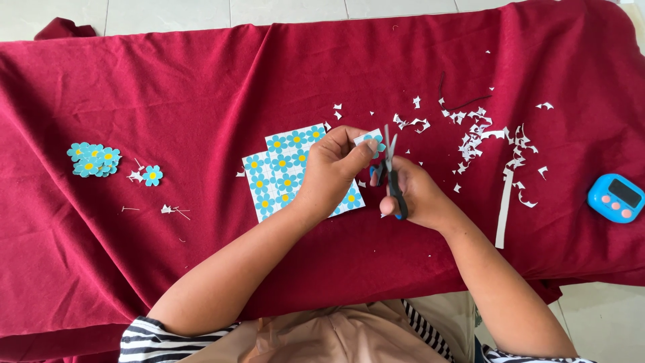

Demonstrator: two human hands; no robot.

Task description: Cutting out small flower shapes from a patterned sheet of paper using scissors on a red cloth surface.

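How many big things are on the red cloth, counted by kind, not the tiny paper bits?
Scissors: 1, in the right hand
Flower sheet: 1
Small flower piece: 1, in the left hand
Pile of cut flowers: 1
Single cut flower: 1
Blue timer: 1
Long paper strip: 1
Total: 7

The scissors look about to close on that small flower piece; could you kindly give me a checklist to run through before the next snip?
1. Right hand grips the scissors: ok.
2. Left hand pinches the flower piece: ok.
3. Blades stand at the piece's edge: ok.
4. Left fingers clear of the blades: cannot tell, they sit very close.
5. Flower sheet lies flat on the red cloth: ok.
6. Cut flower pile apart from the paper scraps: ok.
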